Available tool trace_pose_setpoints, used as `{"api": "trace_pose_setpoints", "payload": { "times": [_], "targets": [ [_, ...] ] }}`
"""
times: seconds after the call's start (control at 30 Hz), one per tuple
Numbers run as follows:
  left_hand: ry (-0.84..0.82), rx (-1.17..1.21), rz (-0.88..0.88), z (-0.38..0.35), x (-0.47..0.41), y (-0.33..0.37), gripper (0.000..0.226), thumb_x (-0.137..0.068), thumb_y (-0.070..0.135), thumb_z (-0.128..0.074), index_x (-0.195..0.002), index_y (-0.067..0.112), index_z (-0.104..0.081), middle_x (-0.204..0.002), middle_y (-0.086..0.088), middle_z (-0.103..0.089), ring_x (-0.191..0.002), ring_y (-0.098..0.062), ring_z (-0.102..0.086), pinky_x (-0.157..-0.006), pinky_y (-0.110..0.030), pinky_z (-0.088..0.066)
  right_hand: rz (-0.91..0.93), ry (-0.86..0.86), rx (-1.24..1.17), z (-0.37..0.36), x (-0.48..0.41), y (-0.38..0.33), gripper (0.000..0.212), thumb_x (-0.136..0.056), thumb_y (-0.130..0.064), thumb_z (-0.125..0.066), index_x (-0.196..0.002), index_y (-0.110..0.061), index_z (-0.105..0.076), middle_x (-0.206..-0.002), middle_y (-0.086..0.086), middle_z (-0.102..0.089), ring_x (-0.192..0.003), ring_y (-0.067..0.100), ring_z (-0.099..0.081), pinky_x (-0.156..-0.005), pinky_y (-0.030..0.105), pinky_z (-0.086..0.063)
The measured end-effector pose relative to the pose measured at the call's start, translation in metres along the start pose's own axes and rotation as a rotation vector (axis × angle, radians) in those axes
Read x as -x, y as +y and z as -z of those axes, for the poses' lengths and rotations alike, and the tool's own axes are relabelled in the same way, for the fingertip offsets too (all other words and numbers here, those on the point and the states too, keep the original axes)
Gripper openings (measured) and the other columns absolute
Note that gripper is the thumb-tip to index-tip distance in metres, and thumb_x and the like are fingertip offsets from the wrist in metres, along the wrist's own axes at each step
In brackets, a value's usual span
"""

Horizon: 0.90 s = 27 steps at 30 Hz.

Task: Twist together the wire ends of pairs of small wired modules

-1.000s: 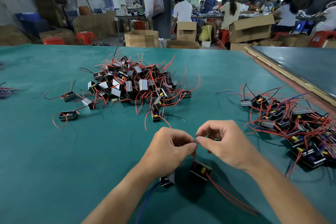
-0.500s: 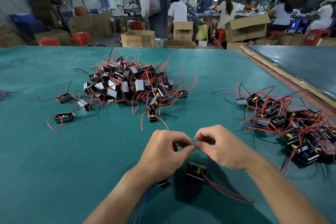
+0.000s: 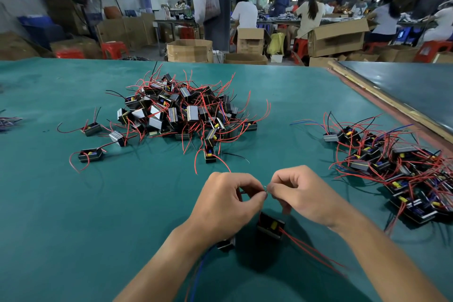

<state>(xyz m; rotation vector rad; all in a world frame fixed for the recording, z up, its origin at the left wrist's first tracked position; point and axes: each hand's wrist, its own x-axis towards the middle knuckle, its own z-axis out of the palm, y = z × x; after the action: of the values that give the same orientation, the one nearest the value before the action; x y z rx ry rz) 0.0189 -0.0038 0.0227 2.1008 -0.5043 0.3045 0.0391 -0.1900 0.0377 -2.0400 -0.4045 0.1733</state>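
**Two wire ends met at your fingertips**

You worked low over the green table (image 3: pixel 73 228), both hands curled. The thumb and forefinger of your left hand (image 3: pixel 225 206) and of your right hand (image 3: pixel 306 196) pinched the bare wire ends (image 3: pixel 266 187) where they met between your hands. Whether the strands had any twist in them was too small to tell.

One module (image 3: pixel 270 228) sat just below the gap between your hands, its red leads (image 3: pixel 313 252) trailing back toward you on the right. The second module (image 3: pixel 226 244) was mostly hidden under your left wrist, with a blue lead (image 3: pixel 201 267) running from it. Whether either hung free or rested on the cloth could not be told.

The loose heap (image 3: pixel 181 110) lay well beyond your hands. A tangled heap (image 3: pixel 397 164) off to your right was probably the finished pairs.

The step seemed to call for one steady pinch close to the joint while the other fingertips rolled the strands. The ends needed to lie side by side, not crossed at the tips. The weight of the modules could have tugged the fine ends apart, so some slack in the leads would have helped.
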Motion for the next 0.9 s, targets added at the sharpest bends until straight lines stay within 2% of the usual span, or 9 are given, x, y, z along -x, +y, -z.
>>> {"api": "trace_pose_setpoints", "payload": {
  "times": [0.1, 0.3, 0.4, 0.53, 0.63, 0.7, 0.73, 0.83, 0.9],
  "targets": [
    [-0.017, 0.017, -0.004, -0.001, 0.000, 0.001, 0.005, -0.079, 0.030, -0.073, -0.077, 0.026, -0.072, -0.065, 0.021, -0.065, -0.043, -0.004, -0.044, -0.048, -0.011, -0.032, 0.033, 0.037, 0.008, 0.000, 0.001, 0.001, 0.028, -0.088, -0.020, -0.061, -0.061, -0.013, -0.058, -0.051, 0.000, -0.046, -0.049, 0.015, -0.047, -0.054, 0.046, -0.046],
    [0.037, -0.005, -0.010, 0.000, 0.001, 0.004, 0.008, -0.081, 0.027, -0.068, -0.074, 0.024, -0.071, -0.061, 0.020, -0.063, -0.043, -0.007, -0.044, -0.047, -0.017, -0.035, 0.093, 0.148, 0.075, -0.004, 0.002, 0.003, 0.032, -0.092, -0.019, -0.067, -0.063, -0.008, -0.059, -0.050, -0.002, -0.048, -0.050, 0.013, -0.044, -0.052, 0.034, -0.039],
    [0.118, -0.053, 0.031, 0.001, 0.000, 0.007, 0.013, -0.078, 0.036, -0.065, -0.075, 0.025, -0.071, -0.068, 0.021, -0.067, -0.052, -0.012, -0.055, -0.053, -0.025, -0.046, 0.103, 0.336, 0.125, -0.002, 0.000, 0.003, 0.033, -0.088, -0.019, -0.068, -0.059, -0.009, -0.057, -0.048, 0.002, -0.049, -0.048, 0.010, -0.041, -0.052, 0.032, -0.037],
    [0.254, -0.069, 0.098, 0.005, -0.004, 0.006, 0.014, -0.074, 0.038, -0.065, -0.076, 0.026, -0.072, -0.072, 0.024, -0.066, -0.064, -0.002, -0.056, -0.060, -0.022, -0.045, -0.012, 0.654, 0.193, 0.012, -0.006, 0.010, 0.034, -0.088, -0.022, -0.067, -0.058, -0.010, -0.056, -0.049, 0.000, -0.051, -0.053, 0.019, -0.046, -0.059, 0.036, -0.043],
    [0.345, -0.071, 0.170, 0.009, -0.007, -0.001, 0.011, -0.079, 0.029, -0.071, -0.090, 0.028, -0.070, -0.081, 0.017, -0.067, -0.077, -0.005, -0.057, -0.069, -0.029, -0.048, -0.083, 0.880, 0.229, 0.026, -0.007, 0.017, 0.024, -0.091, -0.023, -0.064, -0.069, -0.012, -0.062, -0.063, 0.001, -0.059, -0.066, 0.026, -0.055, -0.068, 0.038, -0.045],
    [0.348, -0.129, 0.224, 0.010, -0.008, -0.008, 0.023, -0.081, 0.023, -0.071, -0.102, 0.029, -0.066, -0.093, 0.015, -0.065, -0.088, -0.009, -0.055, -0.079, -0.031, -0.048, -0.122, 0.987, 0.243, 0.031, -0.005, 0.017, 0.010, -0.092, -0.021, -0.061, -0.091, -0.013, -0.067, -0.086, 0.001, -0.068, -0.076, 0.023, -0.059, -0.075, 0.033, -0.044],
    [0.323, -0.188, 0.250, 0.010, -0.009, -0.011, 0.029, -0.081, 0.024, -0.070, -0.110, 0.029, -0.064, -0.102, 0.014, -0.062, -0.097, -0.011, -0.053, -0.085, -0.029, -0.045, -0.129, 1.017, 0.250, 0.032, -0.005, 0.017, 0.013, -0.092, -0.019, -0.060, -0.101, -0.012, -0.065, -0.097, 0.001, -0.068, -0.079, 0.020, -0.058, -0.079, 0.032, -0.043],
    [0.193, -0.377, 0.293, 0.007, -0.008, -0.021, 0.045, -0.085, 0.033, -0.066, -0.129, 0.028, -0.056, -0.130, 0.007, -0.048, -0.124, -0.014, -0.036, -0.095, -0.021, -0.031, -0.012, 0.899, 0.315, 0.022, -0.005, 0.014, 0.026, -0.088, -0.011, -0.065, -0.113, -0.009, -0.064, -0.113, 0.006, -0.065, -0.096, 0.024, -0.060, -0.093, 0.043, -0.047],
    [0.108, -0.470, 0.274, 0.005, -0.006, -0.026, 0.050, -0.086, 0.037, -0.063, -0.134, 0.025, -0.052, -0.140, 0.004, -0.040, -0.134, -0.015, -0.028, -0.103, -0.026, -0.030, 0.094, 0.667, 0.389, 0.007, -0.004, 0.012, 0.021, -0.083, -0.008, -0.071, -0.104, -0.012, -0.070, -0.112, 0.003, -0.068, -0.107, 0.024, -0.060, -0.101, 0.035, -0.042]
  ]
}}
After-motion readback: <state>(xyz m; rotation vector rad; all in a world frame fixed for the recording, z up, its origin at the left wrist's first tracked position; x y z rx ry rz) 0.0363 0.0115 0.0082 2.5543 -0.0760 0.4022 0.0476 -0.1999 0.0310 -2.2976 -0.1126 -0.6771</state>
